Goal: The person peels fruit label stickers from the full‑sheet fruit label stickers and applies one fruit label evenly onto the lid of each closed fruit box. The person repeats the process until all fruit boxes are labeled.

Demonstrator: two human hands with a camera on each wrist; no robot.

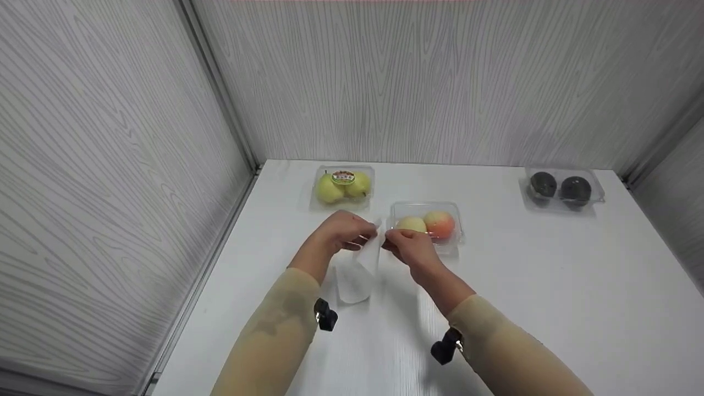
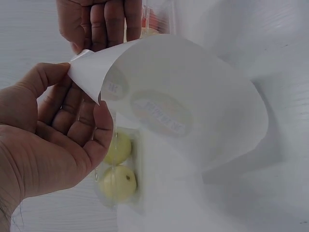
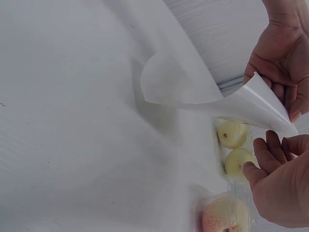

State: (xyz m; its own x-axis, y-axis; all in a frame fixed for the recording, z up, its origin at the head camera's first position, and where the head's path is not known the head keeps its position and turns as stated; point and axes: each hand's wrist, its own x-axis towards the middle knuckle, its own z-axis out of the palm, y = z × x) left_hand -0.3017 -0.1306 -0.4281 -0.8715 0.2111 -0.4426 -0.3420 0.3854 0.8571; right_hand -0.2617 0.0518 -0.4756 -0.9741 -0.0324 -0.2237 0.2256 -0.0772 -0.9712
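A white sheet of stickers (image 1: 364, 269) hangs curled between my two hands. Oval labels (image 2: 161, 113) show faintly through it in the left wrist view. My left hand (image 1: 345, 228) pinches its narrow upper end between thumb and fingers. Close by, my right hand (image 1: 410, 246) has thumb and forefinger together at the same tip, with its other fingers bent; the exact contact there is partly hidden. Behind the right hand stands a clear box (image 1: 404, 208) with a pale and a reddish peach (image 1: 440, 224). Past the left hand is a clear box of yellow-green pears (image 1: 330, 190), an oval label (image 1: 343, 177) on its lid.
At the far right of the white table (image 1: 550, 286) sits another clear box (image 1: 597, 190) with two dark round fruits (image 1: 576, 190). Grey wood-grain panels (image 1: 412, 82) stand at the back and both sides.
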